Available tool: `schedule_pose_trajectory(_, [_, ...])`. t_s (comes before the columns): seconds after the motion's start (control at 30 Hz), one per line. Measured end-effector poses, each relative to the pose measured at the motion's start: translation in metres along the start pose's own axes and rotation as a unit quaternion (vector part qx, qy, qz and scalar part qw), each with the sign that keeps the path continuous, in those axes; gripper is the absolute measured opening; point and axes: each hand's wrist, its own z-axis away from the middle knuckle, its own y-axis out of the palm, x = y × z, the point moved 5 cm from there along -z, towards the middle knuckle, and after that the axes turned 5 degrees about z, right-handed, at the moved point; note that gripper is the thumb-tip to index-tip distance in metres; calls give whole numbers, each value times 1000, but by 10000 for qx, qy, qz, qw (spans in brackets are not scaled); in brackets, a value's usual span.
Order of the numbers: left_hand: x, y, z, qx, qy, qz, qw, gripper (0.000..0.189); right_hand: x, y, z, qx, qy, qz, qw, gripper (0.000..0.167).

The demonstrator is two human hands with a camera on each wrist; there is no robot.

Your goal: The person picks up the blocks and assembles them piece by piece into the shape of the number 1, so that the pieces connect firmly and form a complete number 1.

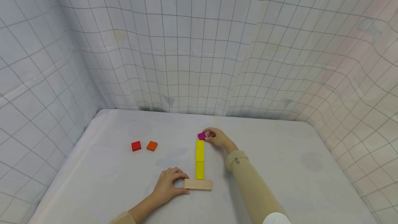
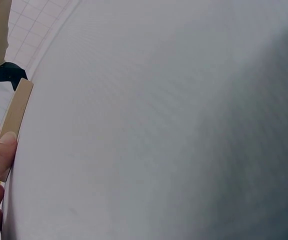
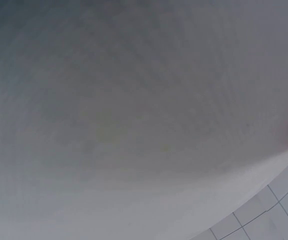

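Observation:
Two yellow blocks [image 1: 200,160] lie end to end in a line running away from me. Across their near end sits a plain wooden block [image 1: 198,184]. My left hand [image 1: 169,184] grips that wooden block by its left end, thumb on the near side and fingers on the far side; in the left wrist view the thumb [image 2: 3,150] presses on the wooden block [image 2: 17,107]. Beyond the far end of the yellow line, my right hand [image 1: 218,137] pinches a purple block [image 1: 202,136]. The right wrist view shows almost only cloth, with a sliver of hand at its right edge.
A red block [image 1: 136,146] and an orange block [image 1: 152,146] lie to the left on the white-covered table [image 1: 270,155]. Grid-patterned cloth [image 1: 199,61] hangs behind the table and along both sides.

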Motion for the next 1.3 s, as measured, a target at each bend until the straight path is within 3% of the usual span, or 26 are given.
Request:
schedule_pose_trajectory(0.57, [3, 0, 0, -44, 31, 134, 9999, 43, 1, 0, -1, -34, -297, 36, 9995, 28])
schedule_pose_trajectory(0.77, [4, -7, 0, -141, -284, 1219, 9920, 43, -1, 1, -2, 48, -311, 70, 9995, 28])
schedule_pose_trajectory(0.83, [4, -12, -1, -270, -297, 1558, 9870, 40, -1, 1, -2, 60, -328, 54, 9994, 28])
schedule_pose_trajectory(0.93, [6, -22, -1, -512, -198, 1718, 9836, 38, 0, 1, -2, 58, -368, 55, 9993, 27])
schedule_pose_trajectory(1.1, [10, -46, -2, -1034, 205, 1441, 9839, 37, -1, 1, -2, 99, -377, 59, 9992, 28])
schedule_pose_trajectory(1.2, [0, -68, -3, -1281, 207, 1172, 9846, 37, -1, 2, -3, 128, -339, 52, 9993, 28])
schedule_pose_trajectory(1.3, [4, -84, -4, -1414, -54, 943, 9854, 40, -1, 2, -2, 170, -321, 25, 9993, 29])
